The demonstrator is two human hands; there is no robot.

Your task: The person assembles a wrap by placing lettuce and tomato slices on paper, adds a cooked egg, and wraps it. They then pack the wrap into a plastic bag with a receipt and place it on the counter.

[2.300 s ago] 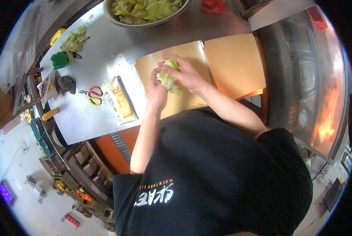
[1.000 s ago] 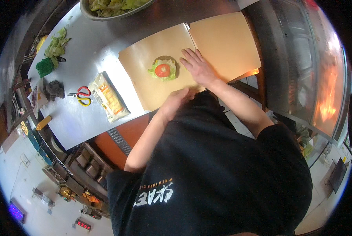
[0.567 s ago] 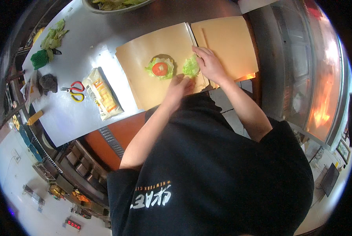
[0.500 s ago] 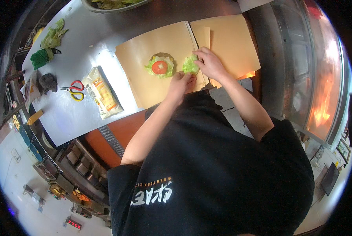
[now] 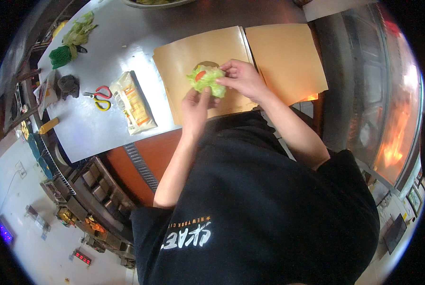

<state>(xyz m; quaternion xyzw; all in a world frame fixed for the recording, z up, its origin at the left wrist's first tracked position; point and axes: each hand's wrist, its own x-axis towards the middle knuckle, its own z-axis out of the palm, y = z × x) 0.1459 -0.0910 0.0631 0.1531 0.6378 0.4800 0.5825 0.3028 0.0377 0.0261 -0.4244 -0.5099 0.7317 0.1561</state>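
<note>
A piece of lettuce [image 5: 213, 81] is stretched between my two hands, partly covering a red tomato slice [image 5: 200, 75]. Below these, a round brownish base [image 5: 207, 64], whose kind I cannot make out, shows its far edge. More lettuce lies around the tomato, all on a stack of tan paper sheets [image 5: 179, 59]. My left hand [image 5: 199, 107] grips the lettuce's near edge between thumb and fingers. At its right edge, the fingertips of my right hand [image 5: 244, 80] pinch the same piece.
To the left on the metal table [image 5: 127, 57] lie a printed plastic packet [image 5: 132, 104] and red-and-yellow-handled pliers or cutters [image 5: 98, 97]. Farther off are loose lettuce leaves [image 5: 79, 31] and a green mesh bundle [image 5: 60, 57]. A second paper stack [image 5: 288, 61] lies right; a bowl's rim [image 5: 160, 5] shows at the back.
Both hands have carried the lettuce piece leftward, from beside the round base to over the tomato slice. The whole view has shifted slightly.
</note>
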